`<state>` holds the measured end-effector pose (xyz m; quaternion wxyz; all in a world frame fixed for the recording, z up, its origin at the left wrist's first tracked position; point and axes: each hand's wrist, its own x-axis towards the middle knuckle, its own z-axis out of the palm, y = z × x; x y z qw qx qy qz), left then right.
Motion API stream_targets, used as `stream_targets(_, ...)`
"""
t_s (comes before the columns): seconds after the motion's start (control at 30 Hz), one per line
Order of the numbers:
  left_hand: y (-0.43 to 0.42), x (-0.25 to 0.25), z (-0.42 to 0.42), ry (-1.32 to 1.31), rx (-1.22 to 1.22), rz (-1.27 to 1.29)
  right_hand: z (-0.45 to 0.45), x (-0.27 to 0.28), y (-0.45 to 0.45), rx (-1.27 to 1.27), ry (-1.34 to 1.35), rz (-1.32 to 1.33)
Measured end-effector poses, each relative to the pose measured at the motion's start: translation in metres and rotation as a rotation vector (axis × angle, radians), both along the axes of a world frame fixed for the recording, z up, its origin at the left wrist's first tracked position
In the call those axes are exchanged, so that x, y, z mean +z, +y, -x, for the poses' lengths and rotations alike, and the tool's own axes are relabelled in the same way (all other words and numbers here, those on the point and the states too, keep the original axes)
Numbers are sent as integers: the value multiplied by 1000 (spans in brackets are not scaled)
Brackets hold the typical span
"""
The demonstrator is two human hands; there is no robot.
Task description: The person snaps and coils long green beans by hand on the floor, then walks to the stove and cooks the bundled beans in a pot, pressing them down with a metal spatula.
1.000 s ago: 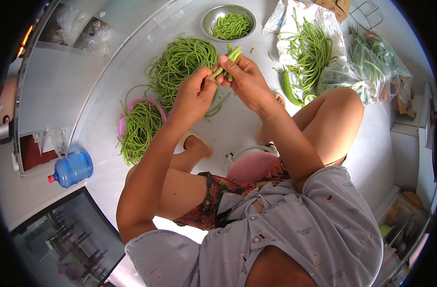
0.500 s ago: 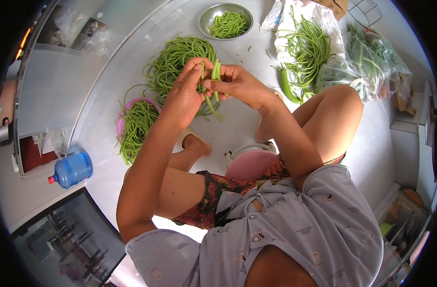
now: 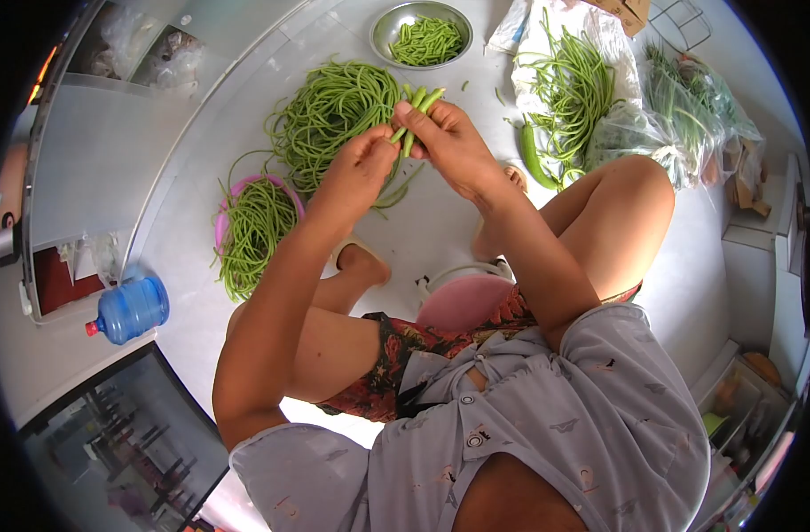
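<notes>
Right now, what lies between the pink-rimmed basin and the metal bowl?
In the head view, a large loose pile of long green beans lies between the pink-rimmed basin and the metal bowl.

Your bean pieces (image 3: 432,97) are bright green, the heaped long beans (image 3: 334,115) a deeper green. You wear a lavender-grey shirt (image 3: 547,417) with small scattered prints and black shorts (image 3: 369,379) patterned in red. You have a pink basin (image 3: 220,232), a silvery bowl (image 3: 388,32) and a translucent blue bottle (image 3: 134,309) with a red cap (image 3: 92,328).
</notes>
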<state>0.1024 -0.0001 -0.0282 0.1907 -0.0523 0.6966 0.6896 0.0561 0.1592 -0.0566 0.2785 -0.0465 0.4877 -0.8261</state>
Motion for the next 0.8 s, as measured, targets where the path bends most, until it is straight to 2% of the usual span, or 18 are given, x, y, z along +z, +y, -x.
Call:
stream_targets(0.13,-10,-2,8,20,-7,-351,5,-12,0,54,-193,401)
stream_targets(0.23,5,14,2,-63,237,-405,2,-2,4,22,-8,-45)
stream_targets(0.33,-1,10,4,-23,129,-458,1,0,7,232,82,-182)
stream_targets(0.43,4,18,2,-55,177,-383,-3,-6,0,187,-3,-24)
stream_targets(0.53,8,19,1,-90,309,-255,-1,-6,-2,18,-4,-16)
stream_targets(0.63,-8,4,3,-74,46,-49,5,-4,3,-51,44,-77)
stream_targets(0.73,-5,-6,-1,13,76,187,4,-4,1,-47,155,-121)
stream_targets(0.8,-2,-10,-1,85,90,178,2,-5,-2,-29,229,-127)
